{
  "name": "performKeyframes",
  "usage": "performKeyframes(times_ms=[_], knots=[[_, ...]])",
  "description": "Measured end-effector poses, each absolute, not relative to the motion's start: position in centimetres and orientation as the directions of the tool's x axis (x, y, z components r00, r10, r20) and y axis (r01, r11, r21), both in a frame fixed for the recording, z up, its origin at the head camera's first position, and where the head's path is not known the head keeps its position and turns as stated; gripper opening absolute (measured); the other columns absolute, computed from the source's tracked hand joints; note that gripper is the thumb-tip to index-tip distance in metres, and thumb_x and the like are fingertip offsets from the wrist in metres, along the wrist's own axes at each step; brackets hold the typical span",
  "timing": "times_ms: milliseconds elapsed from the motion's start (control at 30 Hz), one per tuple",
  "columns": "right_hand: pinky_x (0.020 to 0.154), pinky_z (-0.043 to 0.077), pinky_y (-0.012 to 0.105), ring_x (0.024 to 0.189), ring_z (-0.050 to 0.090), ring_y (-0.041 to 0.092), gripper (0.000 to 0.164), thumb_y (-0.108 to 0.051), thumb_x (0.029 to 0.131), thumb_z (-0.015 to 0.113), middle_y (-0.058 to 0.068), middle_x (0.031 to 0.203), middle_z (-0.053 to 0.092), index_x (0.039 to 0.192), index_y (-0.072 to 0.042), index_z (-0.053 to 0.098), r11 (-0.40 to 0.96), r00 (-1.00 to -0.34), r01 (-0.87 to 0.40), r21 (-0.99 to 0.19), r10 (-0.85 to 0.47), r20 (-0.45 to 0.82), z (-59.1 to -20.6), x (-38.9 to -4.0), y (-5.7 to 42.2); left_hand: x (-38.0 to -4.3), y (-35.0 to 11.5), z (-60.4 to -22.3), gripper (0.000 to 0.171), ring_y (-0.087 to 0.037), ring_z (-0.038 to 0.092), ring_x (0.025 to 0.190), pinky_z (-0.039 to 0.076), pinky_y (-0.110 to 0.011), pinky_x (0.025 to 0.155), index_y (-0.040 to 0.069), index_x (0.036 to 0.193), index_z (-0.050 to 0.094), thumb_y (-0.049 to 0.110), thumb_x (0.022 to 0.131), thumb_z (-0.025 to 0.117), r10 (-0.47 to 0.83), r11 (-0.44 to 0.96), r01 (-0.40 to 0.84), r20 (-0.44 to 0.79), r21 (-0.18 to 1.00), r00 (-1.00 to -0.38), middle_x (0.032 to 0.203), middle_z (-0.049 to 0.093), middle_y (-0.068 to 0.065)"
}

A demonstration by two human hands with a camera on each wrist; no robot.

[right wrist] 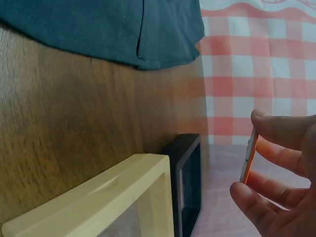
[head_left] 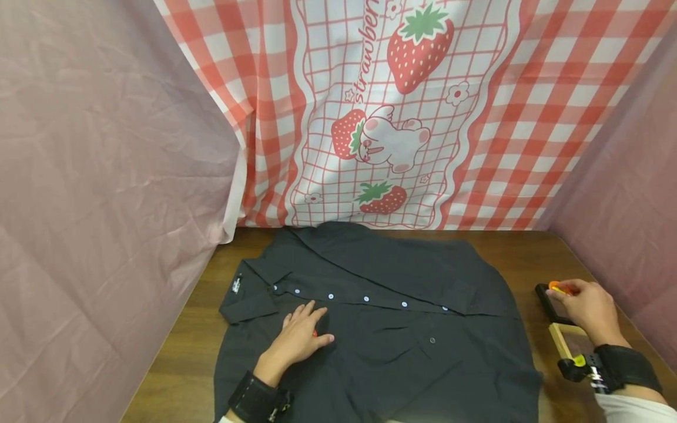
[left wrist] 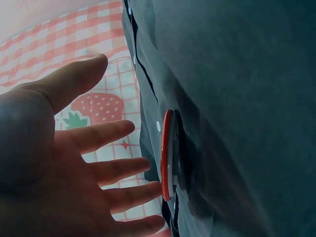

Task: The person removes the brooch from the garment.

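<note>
A dark button-up shirt [head_left: 391, 358] lies spread out, its collar toward the left. Over its front, near the button row, my left hand [head_left: 296, 336] has its fingers spread and grips nothing. Close to those fingertips a flat red piece with a pale back [left wrist: 168, 155] is at the shirt; whether a fingertip touches it I cannot tell. On the right, my right hand [head_left: 595, 311] pinches a thin orange badge-like piece [right wrist: 249, 155] by its edges, thumb against fingers. This hand is above a black open box [head_left: 542, 296], which it partly covers.
A pale wooden-coloured open box [head_left: 560, 341] stands next to the black one, at the right of the brown wooden table [head_left: 182, 352]. Behind hangs a red checked strawberry cloth [head_left: 534, 135]. Pink cloth [head_left: 106, 194] walls both sides.
</note>
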State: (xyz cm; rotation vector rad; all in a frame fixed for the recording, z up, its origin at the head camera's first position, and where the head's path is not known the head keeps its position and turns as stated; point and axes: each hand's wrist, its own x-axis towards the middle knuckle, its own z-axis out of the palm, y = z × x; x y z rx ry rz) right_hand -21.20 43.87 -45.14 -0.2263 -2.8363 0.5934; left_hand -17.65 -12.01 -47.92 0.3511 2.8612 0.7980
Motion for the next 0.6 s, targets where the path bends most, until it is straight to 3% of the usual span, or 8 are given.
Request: performKeyframes(times_ms=[600], knots=[[0.070, 0.043, 0.055, 0.091, 0.054, 0.058, 0.053, -0.035, 0.093, 0.064, 0.037, 0.104, 0.063, 0.107, 0.016, 0.061, 0.895, -0.968, 0.188, -0.404, 0.238, 0.076, -45.8, -21.4, 45.1, -17.5, -11.8, -47.9, 0.060, -0.049, 0.030, 0.142, 0.026, -0.067, 0.111, 0.006, 0.135, 0.056, 0.035, 0.086, 0.073, 0.219, 0.835, 0.151, -0.069, 0.530, -0.973, 0.155, 0.029, -0.028]])
